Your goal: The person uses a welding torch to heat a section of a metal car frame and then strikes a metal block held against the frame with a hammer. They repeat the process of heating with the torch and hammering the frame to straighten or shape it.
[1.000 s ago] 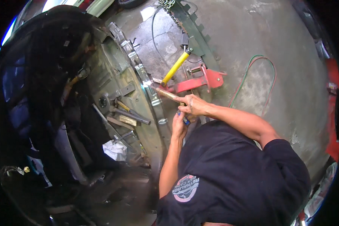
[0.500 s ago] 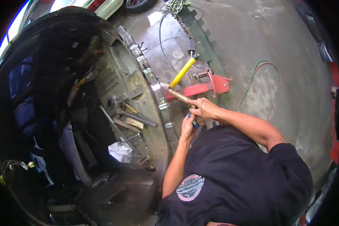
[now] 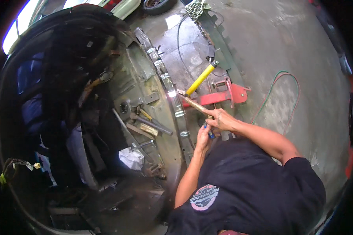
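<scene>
A brass-coloured torch point(image 3: 196, 105) is held in both hands, slanting up and left toward the car's sill. Its tip lies beside a bright glowing spot on the bare metal sill flange point(image 3: 164, 74). My right hand point(image 3: 220, 119) is closed around the torch body. Lower down, my left hand point(image 3: 203, 138) grips the torch's rear end, by a blue fitting point(image 3: 211, 134). Part of that end is hidden by the fingers.
Left, inside the stripped car body, hammers point(image 3: 152, 124) and a crumpled white cloth point(image 3: 131, 158) lie on the floor pan. Beyond the sill are a yellow cylinder point(image 3: 200, 80), a red steel arm point(image 3: 213, 98) and a chain point(image 3: 196, 8). Red and green hoses point(image 3: 271, 87) loop on the concrete.
The whole view has shifted slightly, so everything sits further right and a little lower. Both hands keep their hold on the torch, its tip still by the bright spot.
</scene>
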`<state>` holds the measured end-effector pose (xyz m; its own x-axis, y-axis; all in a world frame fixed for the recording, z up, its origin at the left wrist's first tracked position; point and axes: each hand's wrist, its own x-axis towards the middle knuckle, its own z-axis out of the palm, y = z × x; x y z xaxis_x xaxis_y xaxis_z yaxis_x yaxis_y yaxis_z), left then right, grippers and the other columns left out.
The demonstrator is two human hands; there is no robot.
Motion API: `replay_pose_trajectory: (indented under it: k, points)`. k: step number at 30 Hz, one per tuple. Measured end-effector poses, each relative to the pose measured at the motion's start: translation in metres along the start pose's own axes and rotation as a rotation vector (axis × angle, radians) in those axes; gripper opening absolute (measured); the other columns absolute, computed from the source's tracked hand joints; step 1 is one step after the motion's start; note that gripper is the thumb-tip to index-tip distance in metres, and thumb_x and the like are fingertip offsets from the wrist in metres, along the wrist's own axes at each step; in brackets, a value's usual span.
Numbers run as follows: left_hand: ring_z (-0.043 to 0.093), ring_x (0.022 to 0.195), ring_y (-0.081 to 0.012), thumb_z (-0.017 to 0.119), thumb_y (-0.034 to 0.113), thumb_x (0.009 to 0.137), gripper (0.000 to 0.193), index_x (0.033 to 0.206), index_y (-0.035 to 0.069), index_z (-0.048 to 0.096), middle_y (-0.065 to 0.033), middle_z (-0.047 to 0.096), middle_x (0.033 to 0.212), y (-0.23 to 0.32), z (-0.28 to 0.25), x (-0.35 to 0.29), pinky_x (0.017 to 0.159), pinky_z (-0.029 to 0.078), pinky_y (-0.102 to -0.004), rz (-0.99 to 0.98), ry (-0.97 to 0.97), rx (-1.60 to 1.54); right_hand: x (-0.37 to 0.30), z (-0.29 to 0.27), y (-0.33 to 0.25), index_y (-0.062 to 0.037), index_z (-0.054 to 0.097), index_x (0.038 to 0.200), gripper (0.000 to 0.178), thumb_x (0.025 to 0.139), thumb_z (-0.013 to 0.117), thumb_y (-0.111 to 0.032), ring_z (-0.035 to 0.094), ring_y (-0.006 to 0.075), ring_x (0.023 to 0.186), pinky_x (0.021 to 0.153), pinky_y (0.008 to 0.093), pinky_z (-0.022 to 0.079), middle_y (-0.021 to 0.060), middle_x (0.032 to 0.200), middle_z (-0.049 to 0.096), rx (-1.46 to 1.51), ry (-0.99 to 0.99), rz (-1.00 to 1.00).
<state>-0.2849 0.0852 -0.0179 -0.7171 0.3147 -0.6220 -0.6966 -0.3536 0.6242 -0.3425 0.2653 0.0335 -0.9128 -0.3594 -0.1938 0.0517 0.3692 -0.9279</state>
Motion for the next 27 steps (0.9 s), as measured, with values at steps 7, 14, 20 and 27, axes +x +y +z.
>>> replay_pose_trajectory:
  k: [7,14,20,27]
  points:
    - [0.061,0.108,-0.0173,0.055,0.030,0.106,0.032,0.130,0.008,0.055,-0.0036,0.064,0.121,-0.008,0.015,0.009,0.088,0.053,-0.0375,-0.075,-0.012,-0.086,0.001,-0.019,-0.001,-0.0038,0.057,0.140,0.055,0.089,0.065,-0.025,0.069,0.0417,0.084,0.076,0.0473,0.052,0.0306,0.087,0.064,0.010,-0.024,0.078]
    - [0.066,0.097,-0.0168,0.050,0.027,0.108,0.027,0.127,0.009,0.057,-0.0041,0.067,0.114,-0.003,0.014,-0.003,0.080,0.056,-0.0358,-0.038,0.151,-0.124,0.003,0.007,0.010,-0.0049,0.058,0.140,0.057,0.089,0.066,-0.029,0.067,0.0450,0.094,0.083,0.0487,0.051,0.0321,0.100,0.065,0.000,-0.003,0.024]
    - [0.068,0.095,-0.0157,0.053,0.028,0.107,0.024,0.123,0.010,0.057,-0.0033,0.068,0.108,0.003,0.005,-0.004,0.077,0.057,-0.0351,0.006,0.103,-0.104,0.011,0.011,0.002,-0.0058,0.057,0.141,0.058,0.089,0.067,-0.027,0.064,0.0455,0.084,0.075,0.0513,0.049,0.0295,0.086,0.062,-0.040,-0.043,0.020]
    - [0.068,0.091,-0.0156,0.054,0.029,0.107,0.026,0.123,0.009,0.056,-0.0029,0.067,0.107,0.007,0.009,-0.005,0.076,0.056,-0.0334,0.090,0.027,-0.094,0.010,0.013,0.002,-0.0032,0.057,0.139,0.056,0.088,0.067,-0.025,0.065,0.0447,0.085,0.076,0.0513,0.050,0.0290,0.088,0.064,-0.079,-0.027,0.008]
